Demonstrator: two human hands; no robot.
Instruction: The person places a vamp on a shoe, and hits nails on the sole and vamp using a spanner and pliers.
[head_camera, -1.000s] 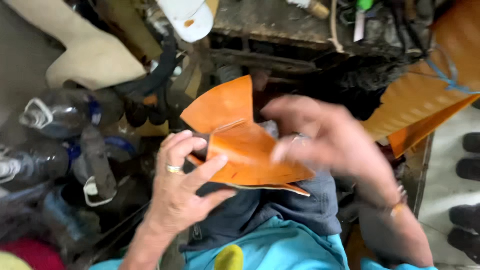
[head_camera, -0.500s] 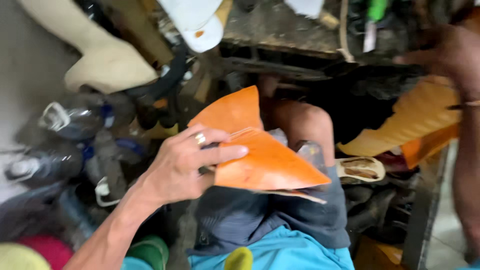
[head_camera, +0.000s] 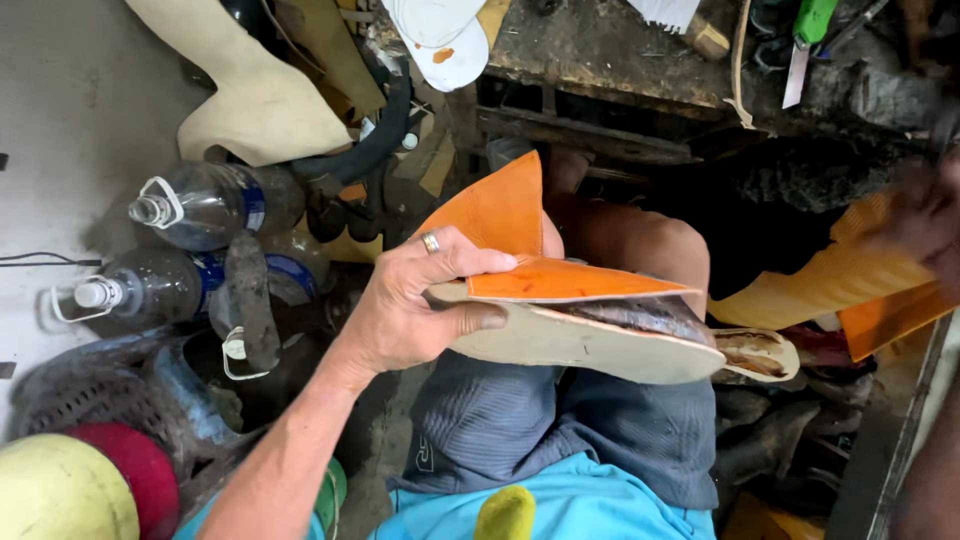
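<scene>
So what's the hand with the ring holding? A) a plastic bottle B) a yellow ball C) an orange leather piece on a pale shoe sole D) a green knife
C: the left hand has its grip closed on the orange leather piece and the pale sole under it, while the plastic bottles lie untouched on the floor.

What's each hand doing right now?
Left hand: closed on the orange leather piece and sole.
Right hand: blurred at the frame edge, cannot tell.

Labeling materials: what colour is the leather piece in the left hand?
Orange leather piece, best seen in the head view.
</scene>
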